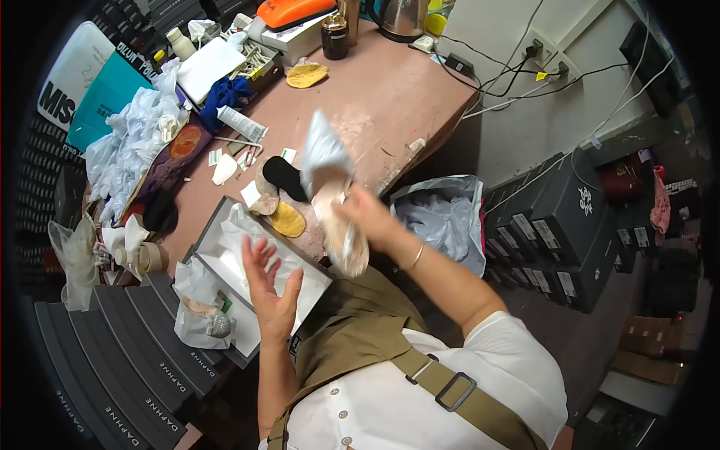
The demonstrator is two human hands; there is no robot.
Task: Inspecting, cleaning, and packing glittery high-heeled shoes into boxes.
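Probably light, stiff-soled and easily scuffed, the pale pointed-toe shoe point(328, 196) is clasped in the right hand point(367, 217) over the table point(401, 86) edge, best held at its waist; the left hand point(274, 292) spreads empty above the shoebox point(313, 291).

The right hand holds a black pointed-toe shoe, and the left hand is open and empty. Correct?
Wrong colour: the head view shows the right hand holding a silvery pointed-toe shoe, not black. The left hand is open and empty.
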